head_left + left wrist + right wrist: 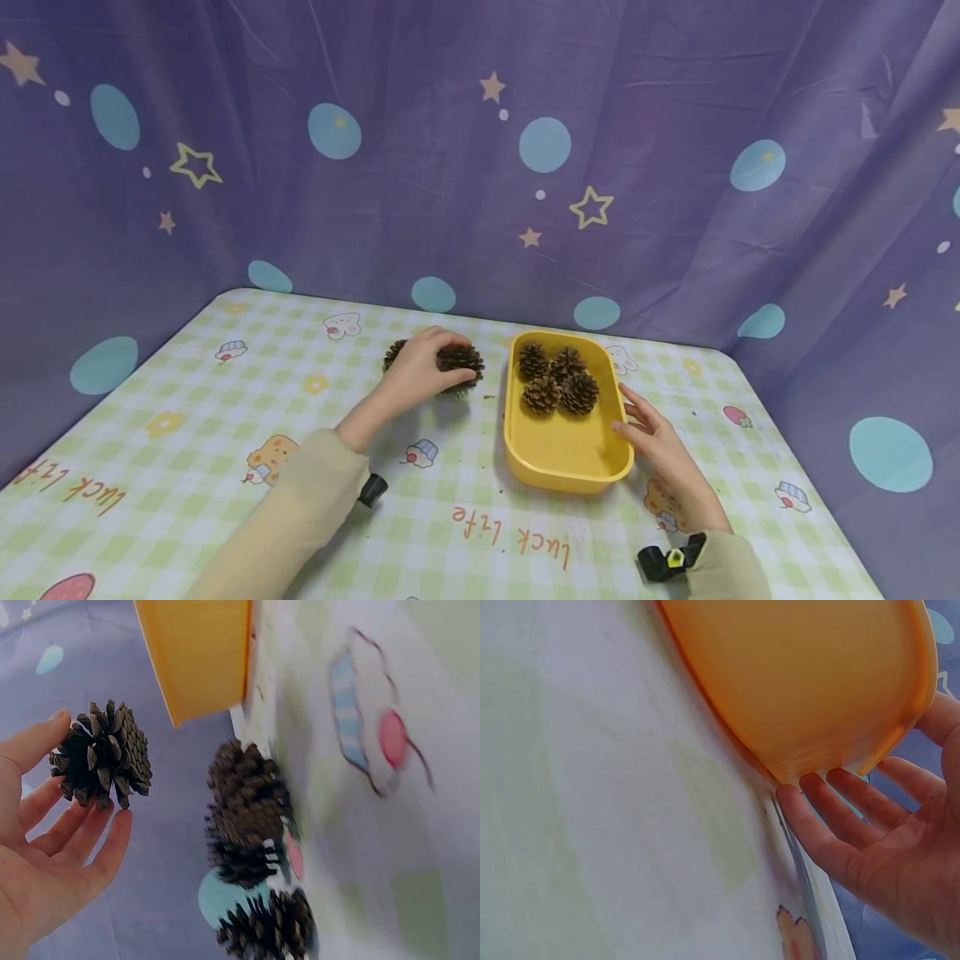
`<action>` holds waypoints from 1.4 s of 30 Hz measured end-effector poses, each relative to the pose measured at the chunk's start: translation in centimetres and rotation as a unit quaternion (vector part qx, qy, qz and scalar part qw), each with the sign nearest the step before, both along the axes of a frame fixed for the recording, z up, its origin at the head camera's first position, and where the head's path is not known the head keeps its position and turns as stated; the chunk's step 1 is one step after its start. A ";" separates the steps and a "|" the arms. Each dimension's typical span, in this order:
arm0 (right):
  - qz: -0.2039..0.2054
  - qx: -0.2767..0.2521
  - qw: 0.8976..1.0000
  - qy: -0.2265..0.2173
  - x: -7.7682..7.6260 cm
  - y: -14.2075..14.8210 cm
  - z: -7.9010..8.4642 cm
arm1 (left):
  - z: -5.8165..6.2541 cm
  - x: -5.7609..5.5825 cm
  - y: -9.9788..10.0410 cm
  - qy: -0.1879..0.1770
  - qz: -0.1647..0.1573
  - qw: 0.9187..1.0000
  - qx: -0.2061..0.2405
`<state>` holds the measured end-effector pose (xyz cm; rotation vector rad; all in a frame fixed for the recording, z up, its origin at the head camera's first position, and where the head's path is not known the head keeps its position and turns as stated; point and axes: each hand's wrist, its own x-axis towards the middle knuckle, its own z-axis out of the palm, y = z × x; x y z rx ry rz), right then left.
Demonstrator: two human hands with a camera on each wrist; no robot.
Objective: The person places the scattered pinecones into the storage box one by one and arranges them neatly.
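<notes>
My left hand [422, 364] pinches a brown pine cone [105, 756] between thumb and fingers, raised off the table in the left wrist view. Beyond that hand, more pine cones [247, 791] rest on the tablecloth; in the head view the hand mostly covers them. To the right stands a yellow plastic bin [566, 450] with several pine cones [558, 379] gathered at its far end. My right hand [660, 437] holds the bin's right side, thumb at the rim and fingers against the outer wall [802, 682].
A green-and-white checked tablecloth [450, 558] with printed pictures covers the table. Behind it hangs a purple curtain [450, 208] with stars and blue dots. Small dark crumbs lie around the bin. Each wrist carries a black camera mount [670, 560].
</notes>
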<state>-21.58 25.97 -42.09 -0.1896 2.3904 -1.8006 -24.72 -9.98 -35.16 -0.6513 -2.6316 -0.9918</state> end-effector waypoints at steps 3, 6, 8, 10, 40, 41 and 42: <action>-0.001 0.002 1.000 -0.001 0.0 0.0 0.0 | 0.3 0.0 0.9 -0.002 -0.013 1.000 0.001; -0.001 0.000 1.000 -0.002 0.0 0.0 0.0 | 0.5 0.0 1.8 0.001 -0.023 1.000 -0.002; -0.001 -0.002 1.000 -0.002 0.0 0.0 0.0 | 0.6 0.0 2.4 0.004 -0.029 1.000 -0.005; 0.000 -0.004 1.000 -0.001 0.0 0.0 0.0 | 0.6 0.0 2.8 0.009 -0.034 0.999 -0.010; 0.007 -0.029 1.000 -0.002 -0.2 0.1 0.0 | -0.3 0.6 10.1 -0.016 -0.116 0.993 -0.034; 0.006 -0.029 1.000 -0.002 -0.2 0.1 0.0 | -0.4 0.7 10.4 -0.018 -0.117 0.992 -0.037; 0.006 -0.030 1.000 -0.003 -0.2 0.1 -0.1 | -0.4 0.7 10.6 -0.022 -0.117 0.992 -0.039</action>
